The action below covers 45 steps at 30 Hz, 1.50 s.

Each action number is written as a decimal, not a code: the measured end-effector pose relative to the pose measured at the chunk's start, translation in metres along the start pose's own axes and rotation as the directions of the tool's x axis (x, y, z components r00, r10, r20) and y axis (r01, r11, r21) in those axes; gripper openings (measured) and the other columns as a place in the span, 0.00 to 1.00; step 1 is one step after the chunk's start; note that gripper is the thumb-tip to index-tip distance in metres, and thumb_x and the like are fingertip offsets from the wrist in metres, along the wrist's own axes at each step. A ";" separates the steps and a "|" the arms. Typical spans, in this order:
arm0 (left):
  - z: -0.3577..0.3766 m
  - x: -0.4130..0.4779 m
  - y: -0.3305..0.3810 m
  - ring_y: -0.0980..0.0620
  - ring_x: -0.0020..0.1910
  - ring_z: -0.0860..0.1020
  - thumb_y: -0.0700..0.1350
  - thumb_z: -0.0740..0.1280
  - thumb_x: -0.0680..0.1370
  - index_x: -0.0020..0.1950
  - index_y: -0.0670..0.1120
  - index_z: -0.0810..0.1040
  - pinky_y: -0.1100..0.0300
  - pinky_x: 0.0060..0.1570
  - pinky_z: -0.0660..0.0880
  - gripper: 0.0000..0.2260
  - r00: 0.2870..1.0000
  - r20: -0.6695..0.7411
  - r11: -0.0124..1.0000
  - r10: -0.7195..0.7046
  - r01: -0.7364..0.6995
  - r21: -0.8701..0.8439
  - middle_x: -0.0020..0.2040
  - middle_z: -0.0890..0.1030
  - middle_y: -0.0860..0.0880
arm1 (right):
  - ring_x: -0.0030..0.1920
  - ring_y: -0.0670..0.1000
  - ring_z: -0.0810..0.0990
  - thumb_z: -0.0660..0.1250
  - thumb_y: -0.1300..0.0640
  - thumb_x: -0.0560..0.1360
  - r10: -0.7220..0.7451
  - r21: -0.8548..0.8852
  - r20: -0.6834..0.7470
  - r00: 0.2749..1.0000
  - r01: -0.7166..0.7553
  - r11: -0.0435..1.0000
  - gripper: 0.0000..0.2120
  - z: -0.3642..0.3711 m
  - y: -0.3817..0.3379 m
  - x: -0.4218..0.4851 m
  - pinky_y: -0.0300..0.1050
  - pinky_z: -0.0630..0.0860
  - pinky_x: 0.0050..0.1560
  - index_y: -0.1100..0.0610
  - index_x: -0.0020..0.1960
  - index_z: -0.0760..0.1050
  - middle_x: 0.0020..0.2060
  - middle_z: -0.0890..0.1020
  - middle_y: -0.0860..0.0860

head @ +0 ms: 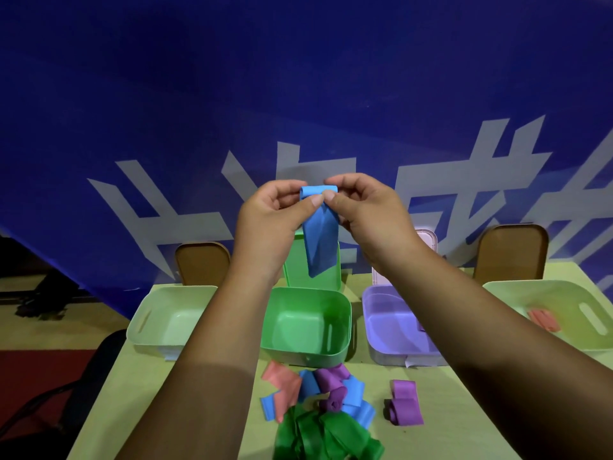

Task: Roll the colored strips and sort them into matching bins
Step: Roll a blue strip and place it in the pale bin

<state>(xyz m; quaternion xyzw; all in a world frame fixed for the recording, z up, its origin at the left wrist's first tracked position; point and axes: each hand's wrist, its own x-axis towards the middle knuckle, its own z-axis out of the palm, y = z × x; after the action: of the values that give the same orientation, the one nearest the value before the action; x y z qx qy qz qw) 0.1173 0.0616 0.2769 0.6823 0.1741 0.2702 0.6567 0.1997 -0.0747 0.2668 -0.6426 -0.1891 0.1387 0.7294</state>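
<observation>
A blue strip [320, 242] hangs in the air above the bins, its top end curled into a small roll. My left hand [268, 215] pinches that roll from the left, and my right hand [363, 210] pinches it from the right. On the table below lies a pile of loose strips [326, 410] in pink, blue, purple and dark green. A purple strip [404, 403] lies apart to the right of the pile. Four bins stand in a row: pale green bin [149, 318], green bin [338, 307], purple bin [374, 313], and a right pale green bin [593, 323] holding a pink roll [544, 320].
Lids stand upright behind the bins: brown lid [202, 263], green lid [295, 270], pink lid [428, 237], brown lid [510, 252]. A blue banner [298, 94] with white characters fills the back. The table's left edge [109, 386] drops to a dark chair and red floor.
</observation>
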 end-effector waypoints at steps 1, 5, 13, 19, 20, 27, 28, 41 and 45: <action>0.000 0.000 0.000 0.54 0.45 0.87 0.39 0.78 0.78 0.59 0.44 0.85 0.64 0.41 0.80 0.11 1.000 -0.002 1.000 -0.015 0.015 -0.007 0.49 0.89 0.47 | 0.41 0.45 0.79 0.73 0.63 0.81 0.000 0.002 0.007 1.000 0.000 1.000 0.07 0.000 0.000 0.000 0.39 0.79 0.44 0.55 0.59 0.83 0.43 0.80 0.56; -0.002 0.001 -0.003 0.54 0.45 0.86 0.39 0.78 0.79 0.59 0.46 0.86 0.62 0.41 0.80 0.09 1.000 -0.012 1.000 -0.018 0.018 0.008 0.48 0.89 0.48 | 0.44 0.48 0.81 0.74 0.65 0.79 0.017 0.043 0.040 0.999 -0.018 0.999 0.09 0.001 0.002 0.001 0.43 0.80 0.50 0.56 0.58 0.82 0.43 0.81 0.53; -0.004 0.005 -0.004 0.51 0.51 0.87 0.34 0.76 0.78 0.56 0.51 0.87 0.56 0.51 0.82 0.13 0.999 0.018 0.999 0.037 -0.038 0.030 0.50 0.89 0.50 | 0.36 0.47 0.78 0.71 0.56 0.83 0.120 0.207 0.088 0.989 -0.136 0.969 0.11 -0.001 -0.001 0.006 0.44 0.76 0.44 0.62 0.61 0.83 0.38 0.83 0.52; -0.003 0.004 -0.005 0.45 0.56 0.87 0.34 0.76 0.78 0.59 0.48 0.86 0.45 0.60 0.85 0.13 0.999 0.031 1.000 0.013 -0.014 0.004 0.54 0.89 0.46 | 0.42 0.47 0.84 0.72 0.52 0.83 0.054 0.012 0.022 0.998 -0.054 0.998 0.08 -0.003 0.005 0.009 0.46 0.81 0.47 0.55 0.56 0.86 0.43 0.87 0.52; -0.003 0.004 -0.006 0.45 0.56 0.87 0.34 0.76 0.78 0.60 0.47 0.86 0.45 0.60 0.85 0.13 1.000 0.024 1.000 0.001 -0.001 -0.006 0.54 0.89 0.46 | 0.41 0.46 0.84 0.72 0.54 0.83 0.052 0.018 0.016 0.999 -0.052 0.998 0.07 -0.002 0.004 0.009 0.44 0.80 0.46 0.55 0.57 0.86 0.44 0.88 0.52; -0.002 0.000 -0.007 0.40 0.57 0.88 0.41 0.76 0.81 0.61 0.43 0.85 0.44 0.61 0.84 0.10 0.996 0.026 0.992 -0.089 0.091 -0.088 0.54 0.89 0.42 | 0.55 0.56 0.88 0.74 0.59 0.82 0.026 0.055 -0.004 1.000 -0.026 0.998 0.04 -0.001 0.004 0.006 0.51 0.85 0.59 0.53 0.55 0.85 0.51 0.89 0.54; -0.002 -0.001 -0.006 0.40 0.57 0.88 0.41 0.76 0.81 0.61 0.42 0.85 0.44 0.62 0.84 0.10 0.995 0.018 0.991 -0.094 0.096 -0.098 0.54 0.89 0.42 | 0.56 0.56 0.88 0.74 0.60 0.81 0.032 0.088 0.008 0.999 -0.033 0.996 0.05 -0.001 0.004 0.005 0.51 0.85 0.59 0.54 0.56 0.85 0.51 0.89 0.55; -0.006 -0.023 -0.004 0.47 0.52 0.87 0.32 0.75 0.79 0.58 0.47 0.86 0.51 0.56 0.84 0.13 1.000 -0.005 1.000 0.002 -0.002 -0.018 0.52 0.89 0.44 | 0.34 0.42 0.81 0.71 0.54 0.84 0.082 0.099 0.039 0.996 -0.085 0.991 0.10 -0.002 0.008 -0.019 0.38 0.77 0.39 0.58 0.60 0.86 0.35 0.84 0.45; -0.006 -0.036 -0.004 0.48 0.55 0.88 0.32 0.74 0.79 0.60 0.48 0.85 0.55 0.56 0.84 0.14 0.999 0.007 0.999 -0.035 0.035 -0.036 0.54 0.89 0.45 | 0.44 0.47 0.85 0.72 0.53 0.83 0.037 -0.012 0.014 0.999 -0.036 0.999 0.07 -0.007 0.010 -0.029 0.42 0.81 0.44 0.50 0.58 0.87 0.48 0.89 0.50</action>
<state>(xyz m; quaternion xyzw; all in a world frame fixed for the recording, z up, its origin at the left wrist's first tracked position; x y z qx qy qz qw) 0.0858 0.0457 0.2678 0.6679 0.1789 0.2598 0.6741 0.1776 -0.0925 0.2539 -0.6491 -0.1835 0.1556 0.7217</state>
